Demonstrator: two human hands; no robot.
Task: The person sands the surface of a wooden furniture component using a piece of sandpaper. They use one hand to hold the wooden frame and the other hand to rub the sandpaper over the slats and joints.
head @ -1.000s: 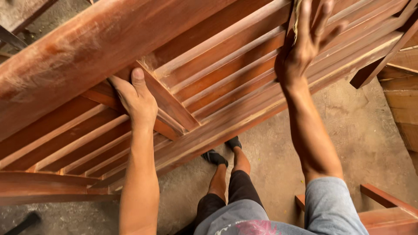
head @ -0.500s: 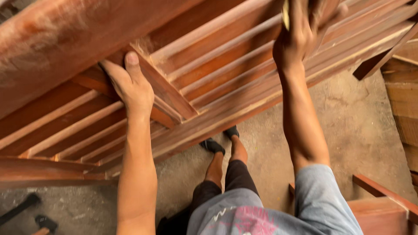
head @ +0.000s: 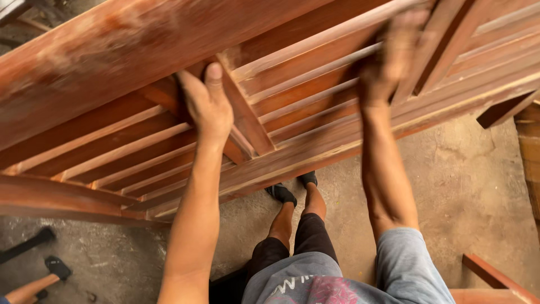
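Note:
A large reddish-brown slatted wooden frame [head: 304, 93] is tilted up in front of me, its underside facing me. My left hand [head: 208, 107] is wrapped around a short cross brace [head: 250, 126] that runs across the slats, thumb on top. My right hand [head: 394, 50] lies against the slats higher up and to the right. It is smeared by motion blur, so I cannot tell whether anything is under its palm. A broad dusty top rail [head: 112, 62] spans the upper left.
Below the frame is a rough concrete floor [head: 461, 186] with my own feet in dark shoes [head: 292, 188]. Another person's sandalled foot [head: 56, 267] shows at the bottom left. Loose wooden parts [head: 495, 276] lie at the lower right and at the right edge [head: 529, 152].
My right hand has slid along the slats and is now blurred by fast movement. My left hand keeps the same hold on the cross brace. The view has shifted slightly.

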